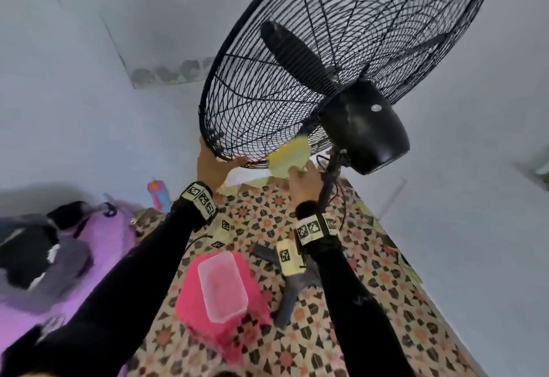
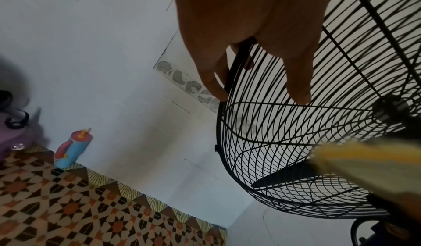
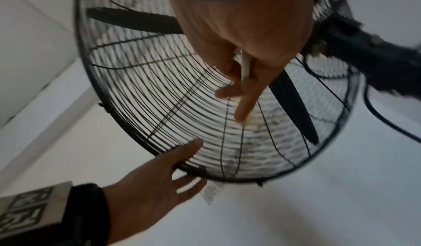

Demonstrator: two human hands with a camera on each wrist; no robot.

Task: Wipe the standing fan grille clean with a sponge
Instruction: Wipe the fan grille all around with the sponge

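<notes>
The black wire fan grille (image 1: 267, 103) tilts above me, its blades visible inside. My left hand (image 1: 218, 165) holds the grille's lower rim, thumb on the back wires and fingers under the front edge; the left wrist view shows the fingers (image 2: 298, 80) straddling the rim (image 2: 237, 66). My right hand (image 1: 303, 179) grips a flat yellow sponge (image 1: 289, 158) and presses it on the rear grille just below the motor housing (image 1: 365, 127). In the right wrist view the sponge (image 3: 245, 66) shows edge-on between the fingers against the grille (image 3: 159, 105), with the left hand (image 3: 159, 178) on the rim.
The fan's pole and cable (image 1: 329, 183) run down right beside my right hand. On the patterned floor mat (image 1: 371, 302) below stand a pink tub with a clear lid (image 1: 221, 284) and a grey tool (image 1: 289, 296). A blue-pink bottle (image 1: 159, 195) stands by the wall, purple bedding (image 1: 98, 237) at left.
</notes>
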